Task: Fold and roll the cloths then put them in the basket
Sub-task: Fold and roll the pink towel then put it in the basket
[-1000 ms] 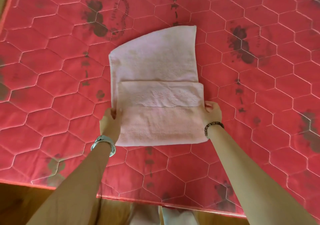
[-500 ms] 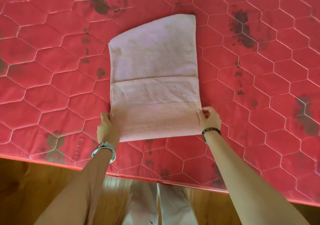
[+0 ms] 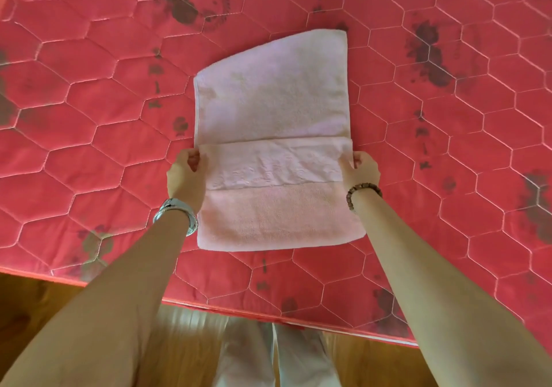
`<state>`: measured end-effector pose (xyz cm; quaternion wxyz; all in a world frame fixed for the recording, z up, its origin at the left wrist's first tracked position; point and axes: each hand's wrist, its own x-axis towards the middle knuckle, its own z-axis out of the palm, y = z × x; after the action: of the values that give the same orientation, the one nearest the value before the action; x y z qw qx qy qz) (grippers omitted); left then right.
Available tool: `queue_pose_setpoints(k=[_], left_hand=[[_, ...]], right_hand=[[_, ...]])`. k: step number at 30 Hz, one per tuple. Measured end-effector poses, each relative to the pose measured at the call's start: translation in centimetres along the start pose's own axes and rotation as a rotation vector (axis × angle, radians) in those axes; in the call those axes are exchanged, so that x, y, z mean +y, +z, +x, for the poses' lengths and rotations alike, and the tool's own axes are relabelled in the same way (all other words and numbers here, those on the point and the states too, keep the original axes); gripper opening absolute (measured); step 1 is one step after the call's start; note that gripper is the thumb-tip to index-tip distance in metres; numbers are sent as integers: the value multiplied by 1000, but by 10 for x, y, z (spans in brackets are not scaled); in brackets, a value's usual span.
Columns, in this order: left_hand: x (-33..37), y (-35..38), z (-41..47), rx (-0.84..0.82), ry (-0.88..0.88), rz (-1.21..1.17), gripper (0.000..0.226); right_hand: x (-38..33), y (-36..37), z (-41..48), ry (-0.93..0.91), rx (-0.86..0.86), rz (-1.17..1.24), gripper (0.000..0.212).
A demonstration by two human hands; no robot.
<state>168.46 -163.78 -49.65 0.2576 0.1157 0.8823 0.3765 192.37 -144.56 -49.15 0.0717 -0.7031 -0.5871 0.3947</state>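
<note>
A pale pink cloth (image 3: 273, 109) lies flat on the red quilted mattress (image 3: 89, 136), its near part doubled over in a band. My left hand (image 3: 185, 174) pinches the left end of that folded edge. At the right end of the same edge, my right hand (image 3: 362, 169) pinches the cloth. Both hands sit at the cloth's sides, about halfway along its length. No basket is in view.
The mattress's near edge (image 3: 227, 307) runs across the lower frame, with wooden floor (image 3: 27, 303) below it. My legs in light trousers (image 3: 274, 356) stand by the edge. Dark printed marks dot the mattress.
Both hands have moved farther from me along the cloth's sides, from the near part up to the folded edge. The camera view shifted a little.
</note>
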Motion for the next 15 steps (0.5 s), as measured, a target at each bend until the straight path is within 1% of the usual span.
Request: queue_pose_setpoints(k=[4, 7, 9, 11, 13, 14, 15], left_hand=[[9, 4, 15, 104, 53, -28, 14], [10, 8, 23, 108, 77, -3, 13], [12, 12, 33, 94, 24, -66, 23], [16, 14, 49, 99, -40, -87, 30], [25, 16, 66, 62, -62, -45, 22], [32, 19, 72, 28, -67, -28, 21], [41, 22, 78, -1, -67, -34, 26]], right_hand=[[-13, 1, 15, -5, 105, 24, 25], [-18, 3, 23, 30, 126, 61, 21], [-24, 5, 32, 6, 122, 116, 24], [-33, 7, 43, -27, 101, 116, 29], [-44, 8, 56, -18, 69, 94, 31], [-49, 8, 61, 0, 50, 97, 34], [-54, 8, 66, 21, 26, 111, 37]])
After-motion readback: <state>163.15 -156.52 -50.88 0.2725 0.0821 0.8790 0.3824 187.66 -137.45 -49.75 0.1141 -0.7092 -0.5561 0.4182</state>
